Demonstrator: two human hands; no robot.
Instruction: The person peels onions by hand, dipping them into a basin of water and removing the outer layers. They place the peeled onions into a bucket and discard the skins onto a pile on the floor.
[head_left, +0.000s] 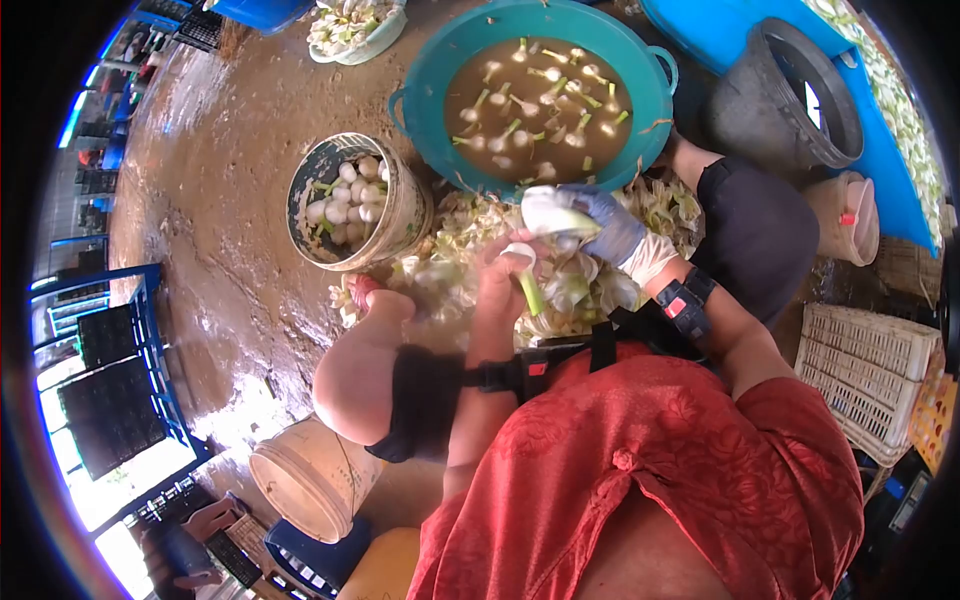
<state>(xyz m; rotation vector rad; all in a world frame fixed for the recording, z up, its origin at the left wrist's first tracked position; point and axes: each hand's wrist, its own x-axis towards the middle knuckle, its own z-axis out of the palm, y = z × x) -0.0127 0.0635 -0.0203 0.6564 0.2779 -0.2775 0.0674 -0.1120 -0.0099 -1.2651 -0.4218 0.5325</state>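
My left hand (496,268), bare, is closed around a garlic bulb with a cut green stem (530,290); the stem points down toward my lap. Just to its right, my right hand (606,228) wears a blue-grey glove and is closed on a white and pale green piece (553,214), blurred, perhaps garlic husk. Under both hands lies a heap of garlic husks (580,290) between my legs. Beyond them stands a teal tub (425,120) of murky water, with several stemmed garlic bulbs (552,92) floating in it.
A bucket (408,215) of peeled bulbs stands left of the husks. A dark grey bucket (765,110) is tilted at the upper right beside a blue tray (885,150). White crates (865,350) stand at right, and a beige bucket (305,485) lies at lower left. The brown floor (220,210) looks wet.
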